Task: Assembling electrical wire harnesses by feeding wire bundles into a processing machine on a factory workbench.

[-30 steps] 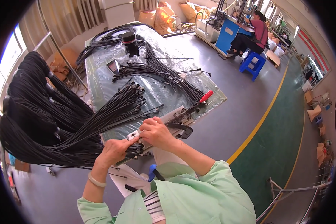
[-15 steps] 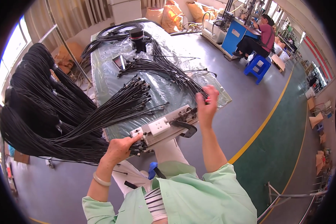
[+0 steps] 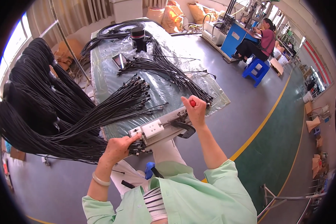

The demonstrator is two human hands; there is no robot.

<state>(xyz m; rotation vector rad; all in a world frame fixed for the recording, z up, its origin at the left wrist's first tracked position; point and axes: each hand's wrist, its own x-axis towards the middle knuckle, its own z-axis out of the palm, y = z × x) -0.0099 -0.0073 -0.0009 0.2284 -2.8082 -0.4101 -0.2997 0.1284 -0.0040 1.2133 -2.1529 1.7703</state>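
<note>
A metal clamping fixture (image 3: 164, 135) with a white block (image 3: 153, 128) on it sits at the table's near edge. My right hand (image 3: 196, 112) is wrapped round a red-ended lever (image 3: 192, 103) at the fixture's right end. A black curved handle (image 3: 186, 128) sticks out below that hand. At the left end, my left hand (image 3: 118, 148) is closed, its index finger stretched to a smaller white block (image 3: 135, 131). It seems to pinch a black cable there, mostly hidden by the fingers. Black cable ends (image 3: 139, 146) with small connectors poke out beside that hand.
Thick bundles of black cable (image 3: 30, 93) hang at the left. More cables (image 3: 175, 72) lie on the plastic-covered table (image 3: 119, 125), with a black cylinder (image 3: 138, 40) and a phone-like device (image 3: 120, 61). A person (image 3: 263, 41) sits on a blue stool (image 3: 256, 71) at the far right.
My right hand has come down and left from beside the cable ends, closing on the red-ended lever. The left hand stays at the fixture's left end.
</note>
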